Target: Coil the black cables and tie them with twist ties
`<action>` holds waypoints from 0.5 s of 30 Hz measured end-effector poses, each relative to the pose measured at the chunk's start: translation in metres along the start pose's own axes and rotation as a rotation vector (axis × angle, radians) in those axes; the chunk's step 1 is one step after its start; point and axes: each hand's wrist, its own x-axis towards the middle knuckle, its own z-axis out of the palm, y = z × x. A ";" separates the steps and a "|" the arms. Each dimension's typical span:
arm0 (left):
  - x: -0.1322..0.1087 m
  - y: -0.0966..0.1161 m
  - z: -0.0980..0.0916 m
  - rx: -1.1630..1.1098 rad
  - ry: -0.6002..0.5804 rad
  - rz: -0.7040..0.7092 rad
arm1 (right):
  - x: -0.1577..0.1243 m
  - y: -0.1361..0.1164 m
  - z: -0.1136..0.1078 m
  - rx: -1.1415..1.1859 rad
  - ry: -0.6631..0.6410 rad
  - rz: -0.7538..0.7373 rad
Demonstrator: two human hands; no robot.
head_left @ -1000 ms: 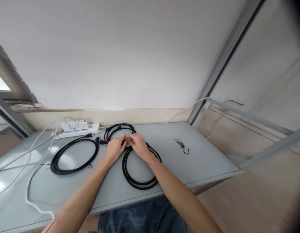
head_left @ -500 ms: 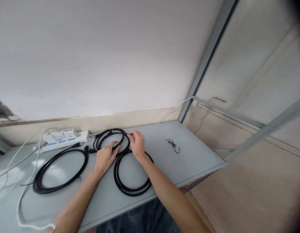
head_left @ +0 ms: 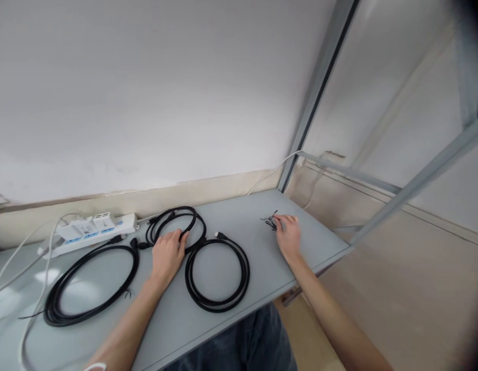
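Note:
A black cable [head_left: 195,219] lies coiled at the back middle of the table. My left hand [head_left: 167,256] is at its near side, fingers curled and thumb closed on the loops. Off to the right, my right hand [head_left: 289,236] pinches a black twist tie [head_left: 275,214] from a small tangled bunch on the tabletop. My fingers hide part of that bunch. Between my hands, a second black cable coil [head_left: 246,273] lies flat, its plug [head_left: 220,235] pointing to the upper left. A third black cable coil [head_left: 136,265] is left of my left hand.
A white power strip [head_left: 128,224] with adapters stands along the wall at the back left. White cords [head_left: 49,268] run across the table's left side. Metal frame posts [head_left: 300,129] rise at the right end of the grey table [head_left: 239,206].
My right hand has left the back coil and moved right to the twist ties. My left hand stays at that coil, its thumb and fingers now closer together. The view has shifted slightly.

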 end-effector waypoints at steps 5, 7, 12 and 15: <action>-0.005 -0.007 -0.012 -0.149 0.283 -0.057 | -0.003 0.017 0.007 -0.060 -0.009 0.096; -0.008 -0.010 -0.017 -0.194 0.375 -0.015 | -0.005 0.019 0.010 -0.118 -0.052 0.107; -0.008 -0.014 -0.025 -0.180 0.416 0.088 | -0.009 0.023 0.010 -0.200 -0.068 0.154; -0.008 -0.015 -0.027 -0.168 0.438 0.114 | -0.008 0.025 0.010 -0.212 -0.088 0.165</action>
